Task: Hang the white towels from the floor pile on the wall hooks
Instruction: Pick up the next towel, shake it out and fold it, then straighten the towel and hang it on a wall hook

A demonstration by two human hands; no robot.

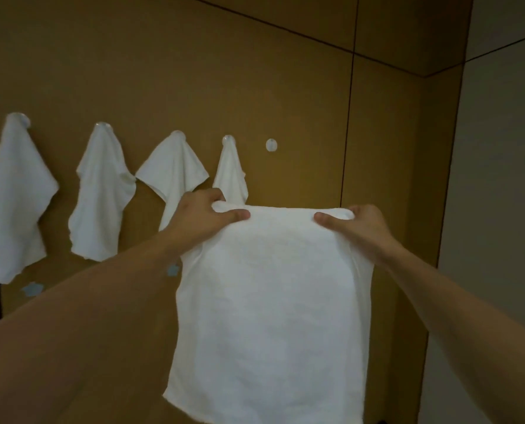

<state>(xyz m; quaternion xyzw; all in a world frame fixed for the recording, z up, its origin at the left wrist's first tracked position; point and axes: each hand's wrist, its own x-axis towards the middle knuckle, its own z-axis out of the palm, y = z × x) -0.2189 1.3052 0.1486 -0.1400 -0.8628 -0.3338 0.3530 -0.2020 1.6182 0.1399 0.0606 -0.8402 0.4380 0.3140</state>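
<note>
I hold a white towel [270, 316] spread flat in front of me by its top edge. My left hand [203, 218] pinches the top left corner and my right hand [359, 228] pinches the top right corner. On the brown wall behind, several white towels hang from round clear hooks, the nearest one [230, 175] just above my left hand. One bare hook [271, 145] sits to the right of them, above the held towel's top edge. The floor pile is out of view.
A dark vertical seam [348, 117] runs down the brown wall panel right of the bare hook. A grey wall [500, 209] meets it at a corner on the right. Small pale stickers [31, 289] mark the wall low on the left.
</note>
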